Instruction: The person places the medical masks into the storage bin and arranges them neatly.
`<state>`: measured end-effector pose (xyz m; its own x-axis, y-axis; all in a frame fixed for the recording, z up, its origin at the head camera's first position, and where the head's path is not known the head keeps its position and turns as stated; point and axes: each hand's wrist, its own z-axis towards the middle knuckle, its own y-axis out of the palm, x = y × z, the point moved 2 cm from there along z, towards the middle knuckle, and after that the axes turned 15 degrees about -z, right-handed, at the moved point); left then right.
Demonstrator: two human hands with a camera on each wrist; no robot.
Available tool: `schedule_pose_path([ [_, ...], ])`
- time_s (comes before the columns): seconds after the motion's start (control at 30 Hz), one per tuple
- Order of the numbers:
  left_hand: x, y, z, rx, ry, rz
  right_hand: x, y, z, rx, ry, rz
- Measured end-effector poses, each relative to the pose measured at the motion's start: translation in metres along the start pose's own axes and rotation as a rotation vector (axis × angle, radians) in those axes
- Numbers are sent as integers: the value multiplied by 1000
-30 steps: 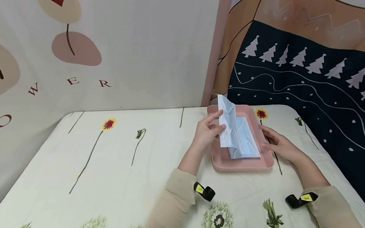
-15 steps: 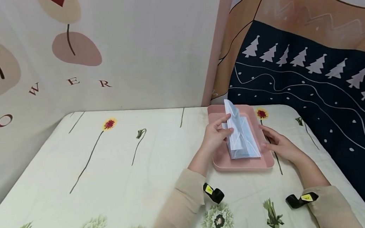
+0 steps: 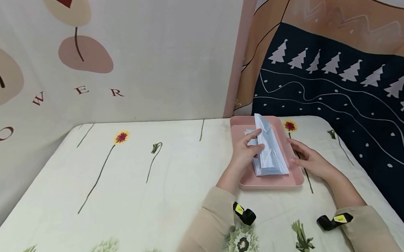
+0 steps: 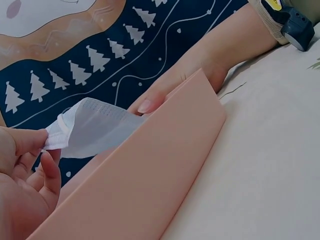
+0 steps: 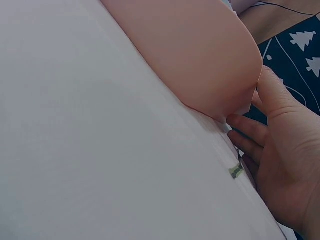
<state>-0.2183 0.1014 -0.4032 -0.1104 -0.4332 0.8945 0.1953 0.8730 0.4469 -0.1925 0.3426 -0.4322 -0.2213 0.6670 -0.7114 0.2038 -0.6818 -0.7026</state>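
Observation:
A pink tray (image 3: 262, 182) lies on the table with several pale blue face masks in it. My left hand (image 3: 244, 154) pinches the left edge of the top mask (image 3: 269, 152) between thumb and fingers. That edge is raised, and the left wrist view shows the mask (image 4: 102, 127) bowed, its white border in my fingertips. More masks (image 3: 251, 132) lie under it, partly covered. At the tray's right side, my right hand (image 3: 310, 161) holds the rim. Its thumb (image 5: 280, 95) is over the edge and its fingers are against the outer wall.
A white cloth (image 3: 123, 201) printed with flowers covers the table. Behind stands a pale curtain (image 3: 169, 58) with lettering, and a dark blue cloth (image 3: 326, 90) with white trees hangs at the right. Black wrist cameras (image 3: 245, 213) sit on both sleeves.
My left hand has moved right and slightly toward me, bringing the lifted mask lower over the others in the tray. The right hand and tray have stayed put.

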Motion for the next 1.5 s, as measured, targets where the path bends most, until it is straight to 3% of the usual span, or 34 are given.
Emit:
schedule_pose_path([
  [0.2, -2, 5, 3, 28, 2, 30, -1, -1, -1, -1, 13, -4],
  [0.4, -6, 5, 6, 85, -37, 67, -1, -2, -1, -2, 22, -1],
  [0.7, -9, 3, 6, 150, -69, 258, 1, -1, 0, -1, 13, 5],
  [1.2, -12, 3, 3, 135, -73, 482, 0, 0, -1, -2, -2, 9],
  [1.5, -13, 3, 2, 127, -42, 603, 0, 0, -1, -1, 0, 2],
])
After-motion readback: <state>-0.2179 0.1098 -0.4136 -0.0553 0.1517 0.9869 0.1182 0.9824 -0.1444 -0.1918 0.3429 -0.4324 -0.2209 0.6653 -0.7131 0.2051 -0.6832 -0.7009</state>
